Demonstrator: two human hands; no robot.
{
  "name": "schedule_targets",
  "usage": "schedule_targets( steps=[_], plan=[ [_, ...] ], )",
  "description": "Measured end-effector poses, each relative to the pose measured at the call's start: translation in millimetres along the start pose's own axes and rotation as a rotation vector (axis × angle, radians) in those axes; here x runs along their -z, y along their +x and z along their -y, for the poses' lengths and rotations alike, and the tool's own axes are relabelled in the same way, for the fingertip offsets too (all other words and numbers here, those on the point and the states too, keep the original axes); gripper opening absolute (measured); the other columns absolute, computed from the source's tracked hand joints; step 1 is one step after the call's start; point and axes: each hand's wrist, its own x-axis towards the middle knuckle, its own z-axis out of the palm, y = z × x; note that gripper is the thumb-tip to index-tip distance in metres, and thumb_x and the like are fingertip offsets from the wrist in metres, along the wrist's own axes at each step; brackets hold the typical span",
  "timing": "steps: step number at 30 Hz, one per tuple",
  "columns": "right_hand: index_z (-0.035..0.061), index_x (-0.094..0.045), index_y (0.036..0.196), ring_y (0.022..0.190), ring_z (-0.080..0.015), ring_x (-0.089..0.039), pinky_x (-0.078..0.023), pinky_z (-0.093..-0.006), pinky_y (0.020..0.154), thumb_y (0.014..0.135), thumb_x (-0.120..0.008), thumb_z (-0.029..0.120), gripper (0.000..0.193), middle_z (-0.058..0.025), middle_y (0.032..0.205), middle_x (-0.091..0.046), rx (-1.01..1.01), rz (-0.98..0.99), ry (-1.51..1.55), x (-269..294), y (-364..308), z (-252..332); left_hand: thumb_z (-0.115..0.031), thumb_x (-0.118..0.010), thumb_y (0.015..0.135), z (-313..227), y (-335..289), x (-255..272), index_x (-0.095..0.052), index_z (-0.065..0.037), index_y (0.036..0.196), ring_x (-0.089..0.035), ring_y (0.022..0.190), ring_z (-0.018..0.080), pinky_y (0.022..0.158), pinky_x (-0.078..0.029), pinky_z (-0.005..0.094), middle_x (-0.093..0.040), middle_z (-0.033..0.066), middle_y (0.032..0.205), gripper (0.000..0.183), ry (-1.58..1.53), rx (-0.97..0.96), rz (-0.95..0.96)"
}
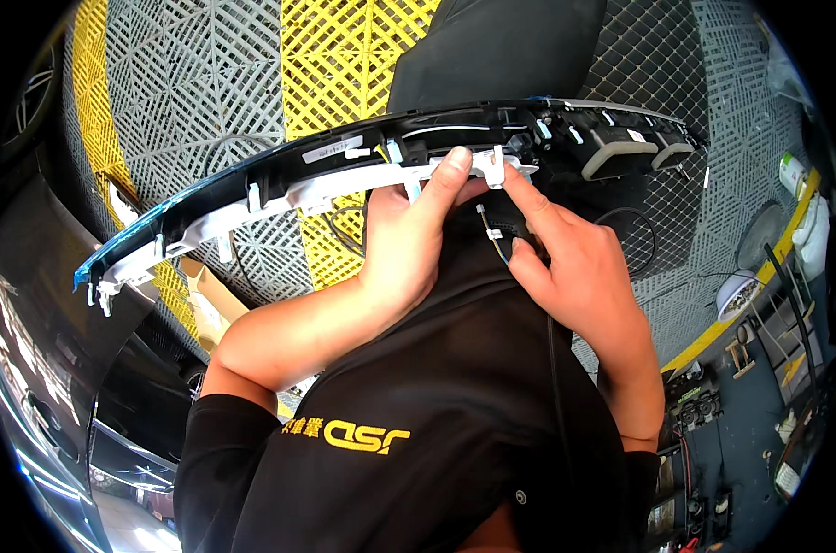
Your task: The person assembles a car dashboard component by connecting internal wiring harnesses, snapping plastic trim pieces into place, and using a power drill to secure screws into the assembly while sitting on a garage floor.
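A long, curved black car dashboard trim panel (224, 189) lies across in front of me, with blue film along its left edge and air vents (620, 157) at its right. Along its near side runs a white plastic strip (326, 189) with several clips. My left hand (404, 226) grips this strip near its right part, thumb on top and fingers beneath, partly hidden. At the strip's right end, my right hand (570, 253) touches a white tab with the index finger. Its thumb is apart, beside a thin wire with a small white connector (494, 234); the other fingers are hidden.
Grey floor grating (192, 69) and yellow floor grating (330, 46) lie beyond the panel. A black padded piece (501, 51) sits behind it. A dark car body (45, 276) stands at left, near a cardboard box (215, 300). Assorted parts and a white bottle (791, 175) are at right.
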Motion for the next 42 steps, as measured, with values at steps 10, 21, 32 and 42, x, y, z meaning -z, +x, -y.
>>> schedule_targets(
  steps=[10, 21, 32, 42],
  plan=[
    [0.0198, -0.05, 0.154, 0.061, -0.0312, -0.066, -0.056, -0.04, 0.056, 0.081, -0.064, 0.008, 0.075, -0.0087, 0.089, -0.072, -0.022, -0.054, -0.031, -5, -16, -9, -0.015, -0.079, 0.093, 1, 5, -38, -0.067, 0.0, 0.108, -0.069, 0.086, 0.0146, 0.083, -0.055, 0.0303, -0.072, 0.0076, 0.097, 0.025, 0.015, -0.087, -0.216],
    [0.0209, -0.048, 0.155, 0.064, -0.0269, -0.067, -0.057, -0.0393, 0.057, 0.079, -0.069, 0.01, 0.079, -0.0069, 0.08, -0.062, 0.042, -0.15, -0.133, -30, -26, 4, -0.007, -0.072, 0.09, -26, -15, -37, -0.07, 0.0, 0.102, -0.067, 0.085, 0.0146, 0.084, -0.053, 0.0315, -0.071, 0.0044, 0.092, 0.014, 0.192, -0.147, -0.268],
    [0.0226, -0.047, 0.157, 0.069, -0.0206, -0.065, -0.058, -0.0339, 0.058, 0.076, -0.077, 0.014, 0.086, -0.0034, 0.08, -0.058, 0.116, -0.189, -0.143, -34, -40, -3, -0.028, -0.075, 0.092, -18, -33, -39, -0.059, -0.014, 0.117, -0.061, 0.099, 0.0117, 0.092, -0.038, 0.0351, -0.07, -0.0012, 0.108, 0.033, 0.346, -0.097, -0.27],
    [0.0302, -0.05, 0.154, 0.073, -0.0233, -0.064, -0.058, -0.0371, 0.063, 0.08, -0.073, 0.01, 0.08, -0.0046, 0.083, -0.052, 0.052, -0.191, -0.13, -33, -53, -11, -0.008, -0.07, 0.095, -9, -29, -30, -0.064, -0.002, 0.117, -0.064, 0.104, 0.0169, 0.098, -0.05, 0.0337, -0.069, 0.0073, 0.108, 0.024, 0.28, -0.074, -0.159]
  ],
)
